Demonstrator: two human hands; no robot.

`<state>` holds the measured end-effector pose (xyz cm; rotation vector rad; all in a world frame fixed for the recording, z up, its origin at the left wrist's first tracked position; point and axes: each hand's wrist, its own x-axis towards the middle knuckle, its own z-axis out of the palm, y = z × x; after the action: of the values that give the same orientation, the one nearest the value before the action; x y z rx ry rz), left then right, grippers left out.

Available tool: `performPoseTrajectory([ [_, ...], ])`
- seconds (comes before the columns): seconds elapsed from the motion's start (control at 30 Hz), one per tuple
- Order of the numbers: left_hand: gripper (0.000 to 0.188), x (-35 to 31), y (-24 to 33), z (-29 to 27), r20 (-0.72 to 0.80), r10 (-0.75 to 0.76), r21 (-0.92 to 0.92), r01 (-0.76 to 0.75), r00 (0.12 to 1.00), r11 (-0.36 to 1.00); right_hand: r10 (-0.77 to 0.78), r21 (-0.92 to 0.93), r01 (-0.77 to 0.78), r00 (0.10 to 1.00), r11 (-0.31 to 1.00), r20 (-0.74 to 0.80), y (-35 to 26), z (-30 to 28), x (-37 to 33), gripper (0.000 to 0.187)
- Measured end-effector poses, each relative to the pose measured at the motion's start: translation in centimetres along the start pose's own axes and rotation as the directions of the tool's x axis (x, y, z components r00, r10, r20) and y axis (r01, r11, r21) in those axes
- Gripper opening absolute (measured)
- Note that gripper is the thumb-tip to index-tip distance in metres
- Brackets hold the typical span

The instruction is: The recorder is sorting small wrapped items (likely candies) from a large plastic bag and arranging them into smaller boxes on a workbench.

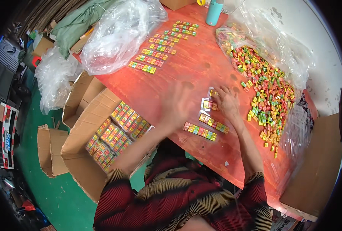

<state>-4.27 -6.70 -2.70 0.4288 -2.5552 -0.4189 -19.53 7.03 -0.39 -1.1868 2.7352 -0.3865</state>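
The grip? Can't tell on either: left hand [176, 104] blurred, right hand's [228, 102] fingertips at a part-filled tray [203, 104] on the tabletop [140, 86], small boxes [269, 92] heaped alongside, seemingly for easy reach.

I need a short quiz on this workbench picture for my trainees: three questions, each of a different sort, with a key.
1. Multiple choice: what colour is the bottle on the far side of the table?
A) red
B) teal
C) white

2. True or false: the right hand is nearer the pile of loose small cubes than the left hand is.

3. Fill the gap: packed cubes lie in an open box made of ____, to the person's left.

Key: 1. B; 2. True; 3. cardboard.
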Motion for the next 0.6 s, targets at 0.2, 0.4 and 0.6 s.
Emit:
performPoseTrajectory([
  [0.2, 0.049, 6.1, -12.7, -1.0, 0.150, -0.107, 0.272, 0.062, 0.983, 0.960, -0.179, 0.141, 0.196, 0.976, 0.970, -0.120, -2.6, 2.4, 3.1, 0.037],
  [0.4, 0.055, 5.7, -13.3, 0.3, 0.140, -0.060, 0.396, -0.001, 0.988, 0.918, -0.050, 0.381, 0.090, 0.992, 0.920, -0.114, 2.1, 1.0, 1.7, 0.036],
  [0.6, 0.057, 3.8, -7.9, 1.3, 0.176, -0.081, 0.340, 0.017, 0.981, 0.940, 0.087, 0.496, 0.072, 0.953, 0.865, -0.290, 6.5, -0.1, -3.9, 0.030],
])
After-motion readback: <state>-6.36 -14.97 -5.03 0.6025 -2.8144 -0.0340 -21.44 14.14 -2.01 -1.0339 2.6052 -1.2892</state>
